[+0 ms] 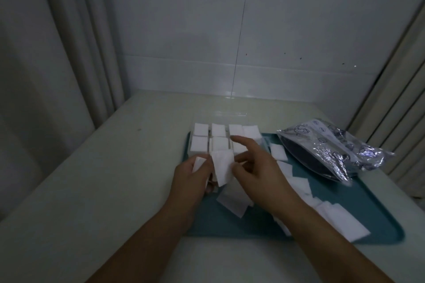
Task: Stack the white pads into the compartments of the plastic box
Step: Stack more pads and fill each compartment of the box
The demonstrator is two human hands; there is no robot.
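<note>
A clear plastic box [209, 142] with several compartments stands at the far left end of a teal tray [358, 195], its compartments holding white pads [218, 130]. My left hand [190, 177] holds a small bundle of white pads just in front of the box. My right hand [257, 167] pinches the right edge of one white pad [222, 165] from that bundle between thumb and fingers, its index finger stretched out over the box. Loose white pads [233, 201] lie on the tray under and to the right of my hands.
A crinkled silver-and-clear plastic bag [333, 147] lies across the tray's far right corner. The tray sits on a pale tabletop [115, 179] pushed against a tiled wall. Curtains hang at the left and a ribbed panel stands at the right.
</note>
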